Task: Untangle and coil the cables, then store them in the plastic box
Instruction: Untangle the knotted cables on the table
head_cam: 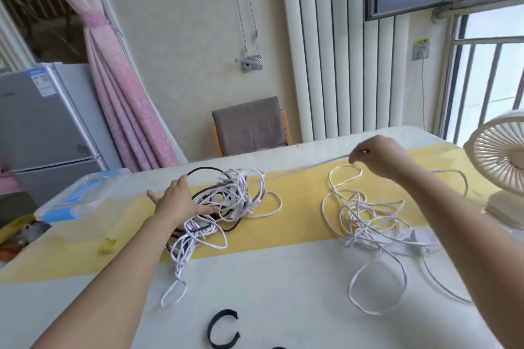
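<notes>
A tangle of white and black cables [224, 204] lies on the yellow runner at the table's middle left. My left hand [177, 201] rests flat on its left side, fingers straight. To the right, a loose pile of white cable [368, 218] spreads across the runner, with a large loop [377, 286] trailing toward me. My right hand [377, 154] is raised above that pile and pinches a taut white strand that runs left to the tangle. The clear plastic box [82, 198] with blue latches sits at the table's left edge.
A white desk fan [502, 167] stands at the right edge. A black strap curl [224, 327] lies near the front edge. A small yellow object [107, 245] sits beside the box. A grey chair [249, 125] stands behind the table, a fridge [45, 119] to the left.
</notes>
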